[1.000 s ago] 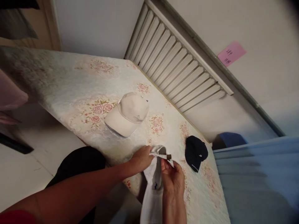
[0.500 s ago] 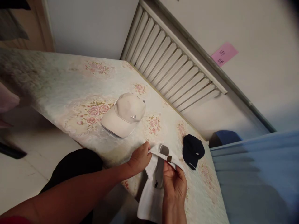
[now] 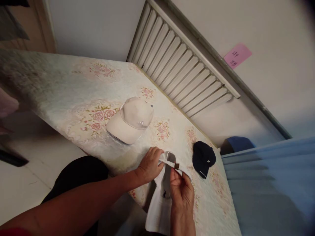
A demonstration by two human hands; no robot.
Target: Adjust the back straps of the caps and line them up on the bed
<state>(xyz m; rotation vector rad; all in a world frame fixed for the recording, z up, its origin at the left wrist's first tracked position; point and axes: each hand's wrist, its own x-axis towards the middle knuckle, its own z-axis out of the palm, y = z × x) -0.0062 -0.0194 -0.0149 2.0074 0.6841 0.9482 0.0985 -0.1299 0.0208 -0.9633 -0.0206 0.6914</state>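
Both my hands hold a white baseball cap (image 3: 158,209) at its back strap, with the brim pointing down toward me. My left hand (image 3: 150,165) grips the strap's left end and the cap's edge. On the other side, my right hand (image 3: 182,188) pinches the edge beside the brown buckle (image 3: 176,166). A small dark logo shows through the opening under the strap. Beyond my left hand a beige baseball cap (image 3: 134,119) lies on the floral-covered surface (image 3: 81,85). A navy baseball cap (image 3: 203,159) rests to the right of my hands.
A pale slatted radiator (image 3: 182,62) runs along the wall behind the surface. Above it a pink note (image 3: 238,55) is stuck up. Light blue fabric (image 3: 268,183) hangs at the right, with a dark blue item (image 3: 237,145) behind it. My dark-clothed knee (image 3: 81,173) is at lower left.
My left hand has shifted slightly up and right along the strap, its fingers now laid further over it. My right hand has moved a little left with the buckle. The other caps stay put.
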